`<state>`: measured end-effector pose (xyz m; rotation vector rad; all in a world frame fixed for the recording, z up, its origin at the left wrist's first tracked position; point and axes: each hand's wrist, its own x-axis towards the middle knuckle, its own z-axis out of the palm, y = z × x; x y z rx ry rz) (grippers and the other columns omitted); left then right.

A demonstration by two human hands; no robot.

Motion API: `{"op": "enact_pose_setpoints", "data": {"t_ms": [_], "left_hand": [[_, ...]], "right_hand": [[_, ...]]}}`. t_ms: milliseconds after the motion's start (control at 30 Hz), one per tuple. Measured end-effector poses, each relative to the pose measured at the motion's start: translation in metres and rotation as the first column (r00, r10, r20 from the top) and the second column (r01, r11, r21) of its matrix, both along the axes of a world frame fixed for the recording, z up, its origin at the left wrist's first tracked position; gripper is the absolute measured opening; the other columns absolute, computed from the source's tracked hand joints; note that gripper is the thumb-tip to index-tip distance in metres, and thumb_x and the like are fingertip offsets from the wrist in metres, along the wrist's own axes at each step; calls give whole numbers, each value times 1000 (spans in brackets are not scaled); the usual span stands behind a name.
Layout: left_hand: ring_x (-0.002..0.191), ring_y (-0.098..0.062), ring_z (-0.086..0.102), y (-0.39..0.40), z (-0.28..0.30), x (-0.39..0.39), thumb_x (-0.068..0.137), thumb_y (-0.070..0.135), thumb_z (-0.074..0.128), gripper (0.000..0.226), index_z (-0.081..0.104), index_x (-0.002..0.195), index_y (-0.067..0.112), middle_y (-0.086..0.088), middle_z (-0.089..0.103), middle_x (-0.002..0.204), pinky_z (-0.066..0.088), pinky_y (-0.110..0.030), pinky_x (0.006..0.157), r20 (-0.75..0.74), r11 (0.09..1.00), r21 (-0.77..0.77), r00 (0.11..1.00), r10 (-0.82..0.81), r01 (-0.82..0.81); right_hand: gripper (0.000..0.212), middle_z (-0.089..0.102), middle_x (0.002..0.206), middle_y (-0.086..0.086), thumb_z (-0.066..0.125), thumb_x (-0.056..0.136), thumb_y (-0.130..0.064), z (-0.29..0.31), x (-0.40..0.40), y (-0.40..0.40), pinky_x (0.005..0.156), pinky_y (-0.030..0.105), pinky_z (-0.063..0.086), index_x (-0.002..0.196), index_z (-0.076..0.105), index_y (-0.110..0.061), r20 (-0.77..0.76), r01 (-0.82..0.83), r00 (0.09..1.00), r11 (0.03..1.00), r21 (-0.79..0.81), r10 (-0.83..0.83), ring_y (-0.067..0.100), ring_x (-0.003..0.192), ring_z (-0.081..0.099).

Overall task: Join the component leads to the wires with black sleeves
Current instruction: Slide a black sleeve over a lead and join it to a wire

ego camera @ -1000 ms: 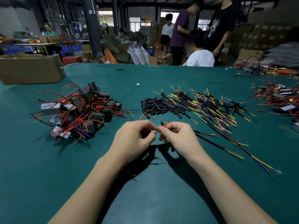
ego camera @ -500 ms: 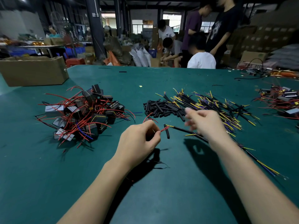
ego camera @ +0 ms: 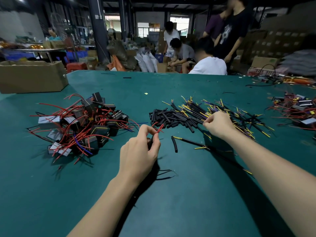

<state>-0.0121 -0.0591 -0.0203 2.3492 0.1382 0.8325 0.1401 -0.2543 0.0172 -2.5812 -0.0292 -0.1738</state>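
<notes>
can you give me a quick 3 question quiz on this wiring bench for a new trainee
1. True or false: the left hand pinches red leads.
2. Which pile is the right hand reaching into? A) the black components with red leads B) the sleeved wires with yellow ends C) the cardboard box
3. Fill in: one loose black sleeve lies on the green table between the two ____.

Key: 1 true; 2 B; 3 hands
</notes>
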Motion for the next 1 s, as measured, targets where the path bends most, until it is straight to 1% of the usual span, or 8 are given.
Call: {"op": "enact_pose_setpoints", "data": {"t_ms": [267,467,633,767,833,900,933,1000], "left_hand": [[50,-14,46,1,-2,2,93,37,47,7,43,89,32,9,53,48,36,-32,55,34,999,-12,999,33,-32],[51,-13,47,1,-4,3,92,38,46,6,44,90,32,12,57,51,37,-31,57,47,998,-37,998,51,-50],[50,-10,45,1,-4,3,91,37,47,6,43,89,33,13,53,47,35,-27,55,46,998,-50,998,48,-46],[55,-11,52,2,-4,2,93,37,47,5,44,91,33,13,61,54,37,-30,56,54,996,-76,998,46,-41],[56,-7,55,3,-4,3,93,36,48,5,43,91,34,18,63,58,36,-27,56,56,990,-136,998,42,-34],[50,-6,53,5,-3,3,93,36,48,6,44,90,34,20,64,60,39,-29,55,84,973,-229,996,41,-21],[49,-7,54,6,-2,4,94,35,48,6,44,90,32,18,64,59,43,-31,56,107,961,-275,993,47,-16],[49,-12,58,7,-1,5,95,32,48,7,45,90,30,14,65,58,51,-38,59,149,934,-357,987,67,-9]], "right_hand": [[12,70,81,8,64,86,-22,-15,8,10,76,32,52,82,71,-15,20,7,1000,996,84,-9,24,76,63],[18,67,89,2,71,81,-39,-20,4,32,70,29,42,81,70,-21,38,-58,998,998,16,57,24,89,62],[13,68,100,11,61,84,-15,-17,5,39,69,30,42,92,71,-11,1,-7,1000,992,-129,7,32,94,62],[16,70,82,18,59,81,-8,-7,-13,37,66,28,45,67,68,-6,14,-73,997,980,187,72,26,74,59],[18,68,79,19,56,83,-2,-2,-34,36,57,25,41,69,62,-11,-17,-107,990,836,538,137,20,62,50],[14,68,75,13,54,88,5,0,-61,35,47,19,40,89,57,-9,-91,-63,956,497,866,280,14,53,47],[17,69,73,10,55,89,5,0,-73,34,45,16,40,97,55,-9,-102,-28,936,359,933,338,12,52,48],[28,70,72,7,55,89,5,-2,-95,32,47,17,42,108,52,-15,-107,-13,913,290,957,393,13,55,50]]}}
